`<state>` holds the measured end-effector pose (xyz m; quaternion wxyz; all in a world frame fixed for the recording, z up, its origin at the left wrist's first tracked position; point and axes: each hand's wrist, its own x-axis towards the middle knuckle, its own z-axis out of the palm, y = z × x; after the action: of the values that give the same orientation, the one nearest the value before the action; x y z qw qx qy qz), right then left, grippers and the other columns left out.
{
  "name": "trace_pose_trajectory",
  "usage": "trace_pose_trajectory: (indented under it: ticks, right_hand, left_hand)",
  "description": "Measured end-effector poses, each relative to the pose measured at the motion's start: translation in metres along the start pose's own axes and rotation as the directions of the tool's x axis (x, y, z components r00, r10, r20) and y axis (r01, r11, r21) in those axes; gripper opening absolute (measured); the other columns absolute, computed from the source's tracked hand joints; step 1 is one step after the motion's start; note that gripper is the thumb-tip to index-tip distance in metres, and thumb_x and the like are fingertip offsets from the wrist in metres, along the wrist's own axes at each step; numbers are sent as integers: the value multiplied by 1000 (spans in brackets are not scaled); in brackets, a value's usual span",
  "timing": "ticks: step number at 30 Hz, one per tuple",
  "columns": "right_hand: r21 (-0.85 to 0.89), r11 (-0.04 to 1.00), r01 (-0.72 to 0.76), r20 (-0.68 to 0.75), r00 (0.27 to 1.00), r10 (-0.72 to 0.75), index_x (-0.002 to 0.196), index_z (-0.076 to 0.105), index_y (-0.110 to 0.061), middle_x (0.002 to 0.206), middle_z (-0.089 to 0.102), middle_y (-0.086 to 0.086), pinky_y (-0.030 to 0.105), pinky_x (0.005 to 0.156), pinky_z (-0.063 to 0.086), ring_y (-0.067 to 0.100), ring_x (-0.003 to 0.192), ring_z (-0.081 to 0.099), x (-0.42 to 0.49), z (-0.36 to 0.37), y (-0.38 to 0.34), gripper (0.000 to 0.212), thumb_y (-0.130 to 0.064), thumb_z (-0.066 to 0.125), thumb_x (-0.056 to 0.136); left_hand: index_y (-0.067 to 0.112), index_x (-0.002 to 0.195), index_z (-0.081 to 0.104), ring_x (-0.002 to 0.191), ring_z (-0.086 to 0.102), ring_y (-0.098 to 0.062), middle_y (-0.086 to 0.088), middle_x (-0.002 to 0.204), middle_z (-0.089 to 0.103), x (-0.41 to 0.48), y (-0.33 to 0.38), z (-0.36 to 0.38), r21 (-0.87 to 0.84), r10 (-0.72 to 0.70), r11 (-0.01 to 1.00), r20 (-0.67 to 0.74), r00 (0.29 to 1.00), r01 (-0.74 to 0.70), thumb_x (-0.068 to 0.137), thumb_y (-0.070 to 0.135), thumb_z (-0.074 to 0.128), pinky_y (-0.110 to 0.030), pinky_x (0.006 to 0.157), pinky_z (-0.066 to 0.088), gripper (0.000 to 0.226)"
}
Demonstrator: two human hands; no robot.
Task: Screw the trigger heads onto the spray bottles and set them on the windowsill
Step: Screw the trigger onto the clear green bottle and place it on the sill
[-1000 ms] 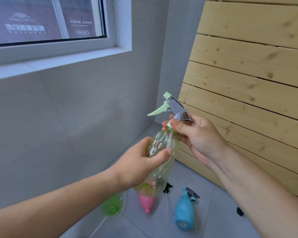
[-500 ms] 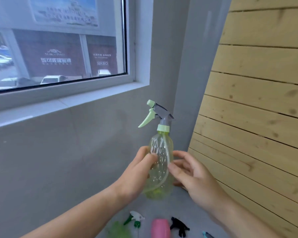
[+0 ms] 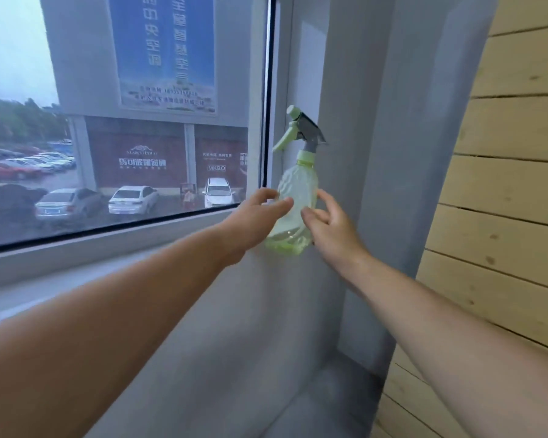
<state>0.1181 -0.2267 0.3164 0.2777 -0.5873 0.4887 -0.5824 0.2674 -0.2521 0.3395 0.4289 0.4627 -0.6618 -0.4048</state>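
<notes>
Pale green translucent plastic spray bottle (image 3: 298,191), its body moulded with a bumpy pattern, is standing upright between the two hands. Its base is sitting at the far right end of the pale grey windowsill (image 3: 108,273), just beyond the palms. A grey plastic trigger head (image 3: 301,131) with a mint-green lever, nozzle and collar is sitting on the neck, the lever pointing toward the left hand's side, at the glass.

Beyond the left hand a large window pane (image 3: 140,90) is showing parked cars (image 3: 130,199) and a red-brown shopfront. Directly behind the bottle, past the right hand's fingertips, a grey wall corner (image 3: 361,153) is rising and closing the bottle in on that side. Outward from the right arm a wall of pale, knotty wooden planks (image 3: 503,216) is running downward. Under both forearms a grey tiled wall (image 3: 234,343) is dropping away.

The left hand (image 3: 253,216) is stretching out on a straight arm across the sill, thumb and forefinger curling round the bottle's left flank in a light grasp. The right hand (image 3: 329,226) is lying against the right flank, thumb on the front, fingers spread and nearly straight, touching rather than clenching.
</notes>
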Motion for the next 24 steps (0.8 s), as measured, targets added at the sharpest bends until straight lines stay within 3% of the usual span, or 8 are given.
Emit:
trace_pose_trajectory:
  ticks: [4, 8, 12, 14, 16, 18, 21, 24]
  right_hand:
    - [-67, 998, -7, 2, 1000, 7, 142, 45, -36, 122, 70, -3, 42, 95, 53, 20, 107, 68, 52, 18, 10, 56, -42, 53, 87]
    - [-179, 984, -6, -17, 1000, 3, 153, 29, -27, 146, 53, 3, 28, 103, 39, 18, 131, 52, 83, 33, 16, 59, -35, 49, 98]
    - [-155, 988, -10, -4, 1000, 10, 147, 38, -25, 146, 53, 3, 25, 90, 37, 14, 116, 54, 101, 41, 25, 52, -33, 52, 98]
    - [-130, 991, -33, -5, 999, 33, 139, 48, -22, 144, 55, 2, 25, 88, 39, 13, 112, 56, 108, 43, 31, 45, -32, 55, 96]
    - [-109, 993, -49, -4, 999, 48, 135, 52, -20, 142, 57, 3, 26, 90, 42, 16, 119, 58, 112, 45, 39, 43, -30, 59, 94]
    - [-101, 993, -61, -2, 998, 61, 134, 53, -18, 138, 60, 3, 28, 90, 46, 17, 115, 61, 114, 48, 44, 43, -28, 61, 94]
    - [-91, 994, -53, -8, 999, 53, 133, 54, -16, 134, 62, 2, 26, 87, 44, 14, 105, 60, 115, 51, 47, 40, -25, 60, 95]
    - [-81, 996, -45, -24, 999, 44, 132, 55, -15, 133, 62, 3, 24, 87, 42, 12, 104, 59, 116, 51, 51, 39, -24, 61, 95]
  left_hand:
    - [33, 152, 45, 132, 55, -27, -3, 148, 54, 45, -2, -12, 47, -28, 998, -42, 999, 30, 95, 52, 63, -45, 118, 42, 63]
    - [32, 153, 45, 122, 61, -25, -2, 138, 59, 83, -21, -19, 36, -27, 999, -73, 997, 29, 94, 50, 64, -45, 112, 48, 64]
    - [31, 149, 51, 93, 67, -25, -10, 129, 69, 103, -40, -26, 34, -16, 999, -80, 997, 19, 89, 53, 68, -35, 87, 53, 66]
    - [28, 148, 53, 93, 71, -33, -16, 122, 71, 110, -47, -27, 32, -23, 999, -86, 996, 26, 89, 51, 70, -36, 79, 53, 66]
    - [26, 149, 52, 116, 67, -44, -21, 131, 69, 117, -54, -26, 46, -24, 999, -108, 994, 29, 89, 49, 72, -45, 93, 57, 67]
    - [27, 149, 51, 137, 51, -46, -25, 146, 57, 121, -55, -26, 56, -23, 998, -131, 991, 30, 89, 47, 73, -52, 111, 46, 67]
    - [28, 150, 50, 138, 51, -42, -21, 149, 56, 121, -53, -24, 82, 3, 997, -158, 987, 10, 92, 47, 70, -50, 112, 45, 65]
    - [28, 153, 46, 133, 58, -33, -11, 149, 59, 120, -54, -20, 164, 38, 986, -183, 982, -8, 96, 48, 64, -38, 100, 49, 63]
